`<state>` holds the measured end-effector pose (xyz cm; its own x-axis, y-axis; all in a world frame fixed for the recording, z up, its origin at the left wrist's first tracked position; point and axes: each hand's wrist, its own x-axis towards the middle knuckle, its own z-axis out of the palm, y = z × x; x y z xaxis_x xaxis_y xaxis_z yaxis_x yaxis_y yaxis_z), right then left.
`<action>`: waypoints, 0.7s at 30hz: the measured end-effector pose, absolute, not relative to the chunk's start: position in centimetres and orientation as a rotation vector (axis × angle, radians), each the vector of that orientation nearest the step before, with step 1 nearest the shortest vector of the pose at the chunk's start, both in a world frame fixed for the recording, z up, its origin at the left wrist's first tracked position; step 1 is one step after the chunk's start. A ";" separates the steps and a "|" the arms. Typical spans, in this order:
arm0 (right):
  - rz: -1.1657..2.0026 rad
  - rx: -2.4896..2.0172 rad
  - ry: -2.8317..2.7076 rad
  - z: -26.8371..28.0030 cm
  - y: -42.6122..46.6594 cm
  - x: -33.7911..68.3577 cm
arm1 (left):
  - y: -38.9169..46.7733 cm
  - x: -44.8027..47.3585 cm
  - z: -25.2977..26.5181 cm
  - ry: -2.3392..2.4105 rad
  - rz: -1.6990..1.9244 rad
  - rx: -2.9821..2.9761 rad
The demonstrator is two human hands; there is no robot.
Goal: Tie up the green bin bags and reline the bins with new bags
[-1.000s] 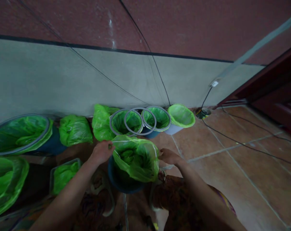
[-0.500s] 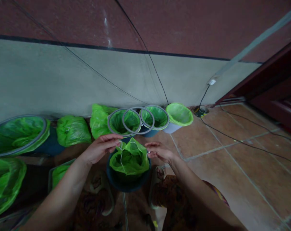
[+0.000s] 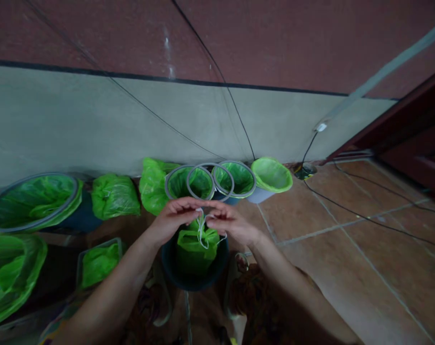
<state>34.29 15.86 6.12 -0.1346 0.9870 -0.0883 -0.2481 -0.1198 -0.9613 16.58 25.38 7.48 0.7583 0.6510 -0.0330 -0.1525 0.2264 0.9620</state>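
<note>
A dark blue bucket (image 3: 195,283) stands on the floor between my feet. Inside it is a green plastic bag (image 3: 196,251), its mouth gathered together at the top. White drawstrings (image 3: 202,230) loop out of the gathered mouth. My left hand (image 3: 176,216) pinches the string from the left, over the bucket's far rim. Opposite it, my right hand (image 3: 228,221) is closed on the string too, and the fingertips of both hands meet. Part of the bag's top is hidden behind the fingers.
Lined bins (image 3: 271,175) stand along the wall, with a loose grey ring (image 3: 224,195) across two of them. Tied green bags (image 3: 116,195) sit farther left. A large lined bin (image 3: 72,184) and a small lined container (image 3: 121,249) are at left. Black cables (image 3: 361,215) cross the tiles.
My hands have come together over the bucket, pulling the drawstrings. The bag's mouth, spread wide before, is now drawn in. The view has shifted slightly.
</note>
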 end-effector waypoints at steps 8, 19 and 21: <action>1.430 -1.175 -1.232 6.2 16.4 32.3 | 25.5 18.1 4.7 0.672 0.803 1.300; 1.261 -0.944 -0.656 6.9 16.6 37.3 | 23.6 18.9 -0.3 0.769 0.358 1.747; 1.216 -0.951 -0.679 6.8 16.5 37.1 | 24.1 19.1 -0.9 0.968 0.419 1.701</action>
